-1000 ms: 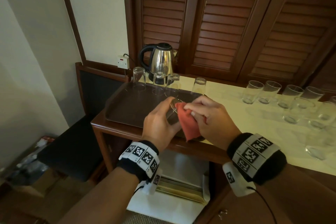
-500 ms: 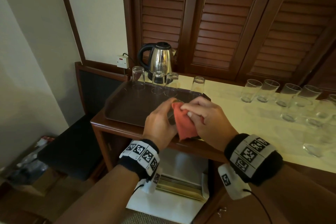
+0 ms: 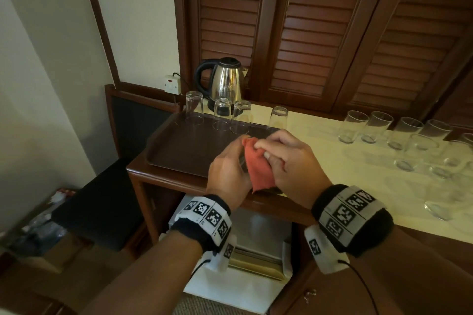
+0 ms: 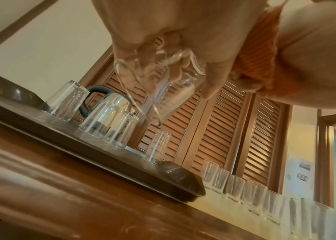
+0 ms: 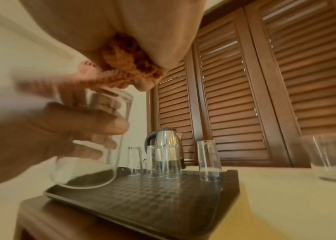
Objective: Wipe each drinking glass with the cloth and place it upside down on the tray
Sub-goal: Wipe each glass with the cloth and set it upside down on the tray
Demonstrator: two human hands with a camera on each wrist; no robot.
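Observation:
My left hand (image 3: 227, 163) grips a clear drinking glass (image 4: 158, 91) (image 5: 93, 142) above the near right part of the dark brown tray (image 3: 184, 151). The glass is tilted, its mouth pointing down towards the tray. My right hand (image 3: 286, 161) pinches an orange-red cloth (image 3: 257, 165) (image 5: 126, 71) and presses it against the base end of the glass. In the head view my hands and the cloth hide most of the glass. Several glasses (image 3: 221, 114) stand upside down along the tray's far edge.
Several upright glasses (image 3: 378, 126) stand on the cream counter (image 3: 340, 176) to the right. A steel kettle (image 3: 226, 82) stands behind the tray, in front of louvred wooden doors. A dark chair (image 3: 102, 202) stands left of the cabinet.
The glass has turned in my left hand from rim-up to mouth-down. The cloth has moved onto its base end, and both hands have shifted slightly.

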